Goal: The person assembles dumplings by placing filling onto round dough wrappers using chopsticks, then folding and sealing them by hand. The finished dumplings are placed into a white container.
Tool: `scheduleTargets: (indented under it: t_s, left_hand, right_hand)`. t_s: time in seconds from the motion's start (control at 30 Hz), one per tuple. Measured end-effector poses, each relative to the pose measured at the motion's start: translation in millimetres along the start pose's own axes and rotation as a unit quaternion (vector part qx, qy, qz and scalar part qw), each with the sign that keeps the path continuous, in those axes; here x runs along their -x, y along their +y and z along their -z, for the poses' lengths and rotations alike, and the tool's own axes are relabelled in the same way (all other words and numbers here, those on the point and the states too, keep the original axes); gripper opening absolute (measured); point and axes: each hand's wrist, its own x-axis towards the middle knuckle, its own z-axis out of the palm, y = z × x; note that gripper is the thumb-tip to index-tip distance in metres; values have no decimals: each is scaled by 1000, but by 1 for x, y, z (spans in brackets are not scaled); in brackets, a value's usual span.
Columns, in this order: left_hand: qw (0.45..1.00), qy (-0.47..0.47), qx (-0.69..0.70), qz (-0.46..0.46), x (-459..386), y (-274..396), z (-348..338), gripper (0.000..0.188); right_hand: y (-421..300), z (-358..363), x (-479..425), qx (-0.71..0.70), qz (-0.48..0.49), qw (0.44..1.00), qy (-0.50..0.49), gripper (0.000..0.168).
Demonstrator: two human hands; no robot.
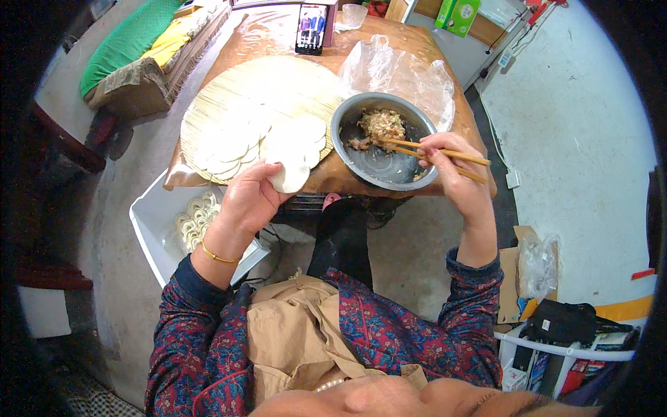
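Note:
Between the thumb and fingers of my left hand is a round white dough wrapper, with nothing visible on it. My right hand grips a pair of wooden chopsticks, their tips in the minced filling. That filling lies in a lump toward the far side of a grey metal bowl. Left of the bowl, a round woven tray bears overlapping dough wrappers, washed out by glare. Below my left forearm, a white box holds several rows of folded dumplings.
A crumpled clear plastic bag lies behind the bowl on the brown-covered table. A phone stands upright at the back, near a small translucent cup. On the floor at right are a cardboard box and a white-rimmed rack.

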Motion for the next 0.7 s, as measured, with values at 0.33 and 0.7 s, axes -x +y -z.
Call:
scheduleTargets:
  t_s: [0.33, 0.7]
  left_hand:
    - [995, -7, 75, 70, -3, -19, 2, 43]
    - [996, 18, 59, 62, -1, -19, -7, 40]
  right_hand:
    - [12, -22, -6, 139, 68, 988, 6, 9]
    - [5, -31, 7, 47, 49, 997, -20, 10]
